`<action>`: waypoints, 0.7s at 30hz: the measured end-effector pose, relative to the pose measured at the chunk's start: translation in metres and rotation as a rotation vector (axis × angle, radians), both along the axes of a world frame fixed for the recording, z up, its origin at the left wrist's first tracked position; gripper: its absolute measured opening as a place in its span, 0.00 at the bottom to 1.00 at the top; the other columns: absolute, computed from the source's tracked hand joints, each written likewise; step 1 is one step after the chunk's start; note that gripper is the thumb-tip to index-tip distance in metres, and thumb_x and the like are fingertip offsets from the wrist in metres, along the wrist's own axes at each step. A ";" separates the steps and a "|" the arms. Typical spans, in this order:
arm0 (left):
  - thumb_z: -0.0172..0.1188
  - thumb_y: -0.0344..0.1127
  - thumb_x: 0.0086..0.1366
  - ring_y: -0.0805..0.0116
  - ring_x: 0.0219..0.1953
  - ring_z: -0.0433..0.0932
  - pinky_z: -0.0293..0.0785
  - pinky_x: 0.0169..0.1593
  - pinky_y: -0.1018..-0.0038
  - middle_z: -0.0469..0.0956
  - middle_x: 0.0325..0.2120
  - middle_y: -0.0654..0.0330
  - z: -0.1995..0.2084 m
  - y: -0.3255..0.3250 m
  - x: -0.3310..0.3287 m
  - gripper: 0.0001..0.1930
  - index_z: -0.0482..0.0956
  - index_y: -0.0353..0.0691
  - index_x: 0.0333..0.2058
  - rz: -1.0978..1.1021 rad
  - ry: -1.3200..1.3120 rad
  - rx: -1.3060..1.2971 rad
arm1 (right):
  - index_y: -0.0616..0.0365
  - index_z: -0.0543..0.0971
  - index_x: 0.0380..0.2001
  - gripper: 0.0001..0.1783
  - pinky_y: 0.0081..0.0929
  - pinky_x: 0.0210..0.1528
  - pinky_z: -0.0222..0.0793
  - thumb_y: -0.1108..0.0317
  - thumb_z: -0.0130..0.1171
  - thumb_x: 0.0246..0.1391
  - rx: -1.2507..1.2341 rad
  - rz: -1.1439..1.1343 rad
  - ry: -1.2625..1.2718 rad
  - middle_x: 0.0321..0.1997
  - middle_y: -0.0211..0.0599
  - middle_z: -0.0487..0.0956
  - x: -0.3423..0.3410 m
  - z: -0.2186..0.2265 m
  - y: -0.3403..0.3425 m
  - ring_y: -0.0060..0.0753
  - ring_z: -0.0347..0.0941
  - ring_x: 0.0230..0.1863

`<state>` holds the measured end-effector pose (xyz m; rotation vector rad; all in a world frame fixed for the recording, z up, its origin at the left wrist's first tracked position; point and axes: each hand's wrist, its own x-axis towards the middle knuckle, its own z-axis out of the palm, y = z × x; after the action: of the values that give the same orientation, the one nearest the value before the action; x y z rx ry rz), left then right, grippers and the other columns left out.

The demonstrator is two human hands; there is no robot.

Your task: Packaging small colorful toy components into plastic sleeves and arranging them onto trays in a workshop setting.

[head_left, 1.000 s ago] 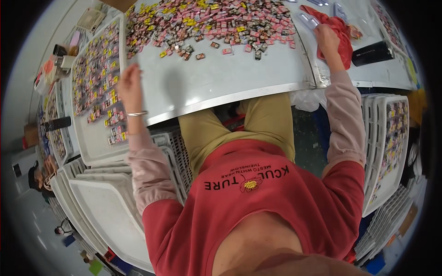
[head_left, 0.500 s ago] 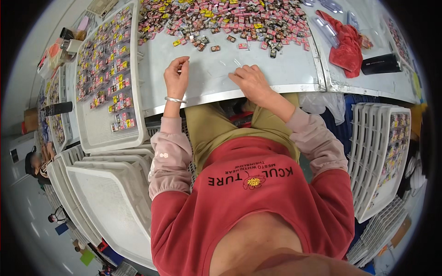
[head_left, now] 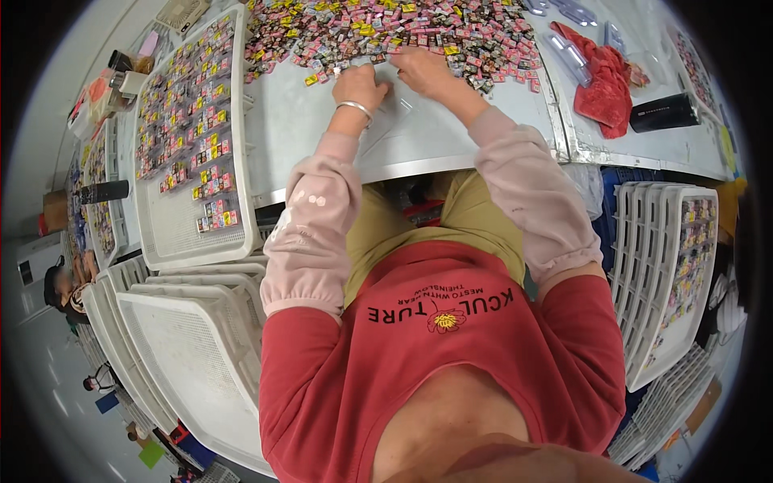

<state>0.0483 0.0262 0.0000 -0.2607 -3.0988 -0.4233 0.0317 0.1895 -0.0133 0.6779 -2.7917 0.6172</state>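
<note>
A wide heap of small pink, black and yellow boxes (head_left: 354, 36) covers the far part of the white table (head_left: 298, 137). At its near edge my left hand (head_left: 360, 87), with a silver bangle on the wrist, has its fingers curled. Beside it my right hand (head_left: 425, 74) reaches to the boxes with bent fingers, its tips among them. The hands are close together, and whatever the fingertips hold is hidden. Below them, a clear thin strip (head_left: 390, 129) appears to lie on the tabletop.
On the left stands a white tray (head_left: 153, 233) with rows of clear-packed small boxes (head_left: 189, 113). Empty white trays (head_left: 185, 346) lean below it. On the right are a red cloth (head_left: 604, 88), a black cylinder (head_left: 665, 113) and stacked white trays (head_left: 644, 274) beside the table.
Both hands have moved forward, away from my body, to the near edge of the heap. My left hand has also shifted right, closer to my right hand.
</note>
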 end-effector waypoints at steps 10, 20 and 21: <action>0.65 0.41 0.48 0.53 0.35 0.79 0.75 0.39 0.60 0.81 0.31 0.52 -0.005 -0.001 0.001 0.14 0.80 0.40 0.32 -0.128 0.084 0.048 | 0.52 0.81 0.37 0.13 0.40 0.37 0.72 0.66 0.58 0.45 -0.189 -0.087 -0.165 0.33 0.44 0.77 0.068 0.010 0.060 0.46 0.75 0.35; 0.64 0.30 0.45 0.57 0.31 0.78 0.76 0.37 0.65 0.78 0.27 0.53 0.003 0.005 0.010 0.12 0.79 0.38 0.31 -0.227 0.168 0.328 | 0.55 0.80 0.35 0.14 0.43 0.38 0.72 0.60 0.61 0.47 -0.347 -0.129 -0.147 0.37 0.48 0.77 0.048 0.003 0.036 0.50 0.76 0.37; 0.64 0.29 0.45 0.62 0.27 0.78 0.76 0.35 0.69 0.78 0.26 0.54 0.007 0.015 0.022 0.12 0.78 0.37 0.32 -0.311 0.238 0.425 | 0.56 0.80 0.34 0.13 0.44 0.39 0.72 0.61 0.60 0.47 -0.187 -0.146 -0.115 0.38 0.49 0.78 0.045 -0.004 0.030 0.51 0.76 0.37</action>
<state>0.0698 0.0413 0.0073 -0.7235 -2.6548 -0.9574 0.0766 0.2195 -0.0173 0.4102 -2.8066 0.8997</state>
